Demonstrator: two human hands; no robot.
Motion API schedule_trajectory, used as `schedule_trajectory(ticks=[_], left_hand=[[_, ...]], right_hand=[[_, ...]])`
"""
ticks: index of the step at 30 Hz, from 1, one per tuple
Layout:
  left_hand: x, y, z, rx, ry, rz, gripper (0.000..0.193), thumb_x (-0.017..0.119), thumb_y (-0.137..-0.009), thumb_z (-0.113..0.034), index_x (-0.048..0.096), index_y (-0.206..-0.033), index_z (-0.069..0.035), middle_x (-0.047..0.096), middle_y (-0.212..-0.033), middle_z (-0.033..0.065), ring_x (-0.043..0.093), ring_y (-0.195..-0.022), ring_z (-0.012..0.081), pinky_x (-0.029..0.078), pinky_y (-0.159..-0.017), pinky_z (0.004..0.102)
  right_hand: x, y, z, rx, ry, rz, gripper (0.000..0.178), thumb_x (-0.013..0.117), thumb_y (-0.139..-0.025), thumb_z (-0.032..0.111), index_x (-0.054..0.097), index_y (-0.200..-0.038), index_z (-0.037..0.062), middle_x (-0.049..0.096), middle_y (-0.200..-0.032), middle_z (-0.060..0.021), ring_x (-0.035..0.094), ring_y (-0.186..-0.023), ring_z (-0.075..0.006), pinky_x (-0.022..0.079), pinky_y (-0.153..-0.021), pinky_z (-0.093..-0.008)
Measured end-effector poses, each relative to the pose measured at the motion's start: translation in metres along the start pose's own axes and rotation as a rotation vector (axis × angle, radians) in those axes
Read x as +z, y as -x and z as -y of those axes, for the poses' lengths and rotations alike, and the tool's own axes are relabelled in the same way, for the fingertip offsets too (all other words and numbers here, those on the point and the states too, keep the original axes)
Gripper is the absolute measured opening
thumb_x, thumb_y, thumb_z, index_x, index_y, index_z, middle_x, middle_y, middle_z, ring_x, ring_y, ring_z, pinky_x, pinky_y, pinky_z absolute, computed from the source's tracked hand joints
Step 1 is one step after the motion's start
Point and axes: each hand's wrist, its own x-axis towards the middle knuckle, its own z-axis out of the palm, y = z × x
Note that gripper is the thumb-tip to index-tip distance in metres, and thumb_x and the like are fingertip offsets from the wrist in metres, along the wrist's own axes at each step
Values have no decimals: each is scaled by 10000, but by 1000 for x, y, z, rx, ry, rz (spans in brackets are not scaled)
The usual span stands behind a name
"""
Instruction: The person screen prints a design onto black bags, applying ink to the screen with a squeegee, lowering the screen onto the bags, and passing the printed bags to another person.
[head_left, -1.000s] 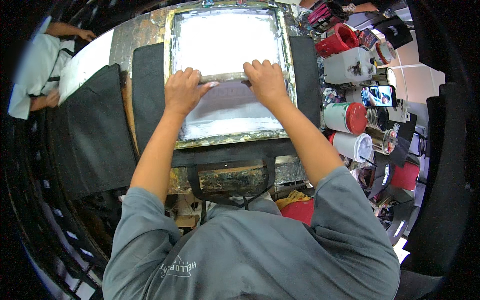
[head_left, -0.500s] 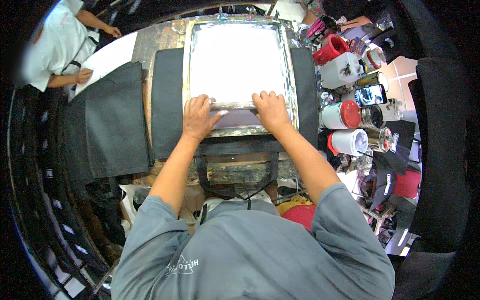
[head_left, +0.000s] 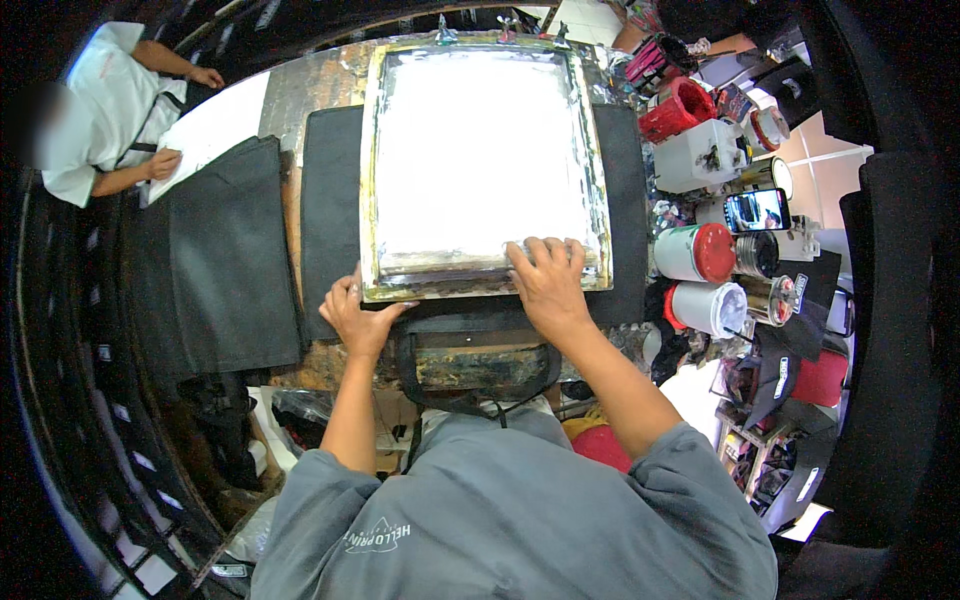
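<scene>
A screen-printing frame point(head_left: 368, 190), with a bright white mesh and paint-stained rim, lies over a black fabric bag point(head_left: 625, 200) on the worktable. The bag's strap point(head_left: 408, 368) hangs over the table's near edge. Across the near end of the mesh rests a squeegee point(head_left: 445, 263). My right hand point(head_left: 550, 285) is closed over its right end, fingers on the far side. At the frame's near left corner, my left hand point(head_left: 352, 318) grips the rim, fingers along the left side and thumb along the near edge. The underside of the frame is hidden.
Black bags point(head_left: 225, 260) lie stacked at the left. Beyond them, a co-worker's hand point(head_left: 163, 163) touches a white sheet point(head_left: 235, 115). Along the right stand paint tubs point(head_left: 680, 252), a red container point(head_left: 680, 108) and a phone point(head_left: 757, 210). Clamps point(head_left: 445, 33) sit at the frame's far edge.
My left hand has let go of the squeegee and moved down-left to the frame's corner. The squeegee and right hand sit lower in the picture; the whole view has shifted slightly.
</scene>
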Motion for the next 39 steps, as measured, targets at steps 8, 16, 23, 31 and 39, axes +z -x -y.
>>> schedule_trajectory(ticks=[8,16,23,31,39], left_hand=[[-77,-47,-85,-240,809,-212,701,934,-741,-84,603,-1350,18,696,-1085,55,629,-888,100,529,-756,244],[-56,-121,-22,-164,367,-229,920,756,-915,-447,309,-1529,70,453,-1451,255,516,-1289,366,409,-1098,470],[-20,-83,46,-465,-209,254,870,785,-872,-428,431,-1454,113,591,-1339,310,573,-1260,445,476,-1058,477],[-141,-178,127,-396,385,8,525,724,-974,-275,606,-1282,134,709,-1193,184,637,-1090,197,494,-963,337],[-298,-243,227,-494,-884,-398,758,699,-929,-526,505,-1445,-5,670,-1232,225,631,-1171,430,488,-1016,484]], right_hand=[[-115,-53,7,-23,33,-115,400,710,-888,331,626,-1219,122,601,-1071,-114,554,-1044,-300,355,-974,-533],[-197,-172,-23,-95,172,-480,555,615,-916,637,679,-840,91,661,-805,-125,633,-816,-326,403,-753,-486],[-211,-195,-28,-99,109,-511,547,595,-954,582,686,-865,50,663,-807,-154,642,-831,-354,423,-746,-470],[-222,-200,-28,-31,165,-420,546,601,-952,583,703,-916,48,681,-843,-154,656,-873,-342,429,-775,-456],[-212,-188,-24,-27,227,-436,485,606,-978,507,710,-1008,34,691,-935,-140,649,-934,-347,444,-787,-466]])
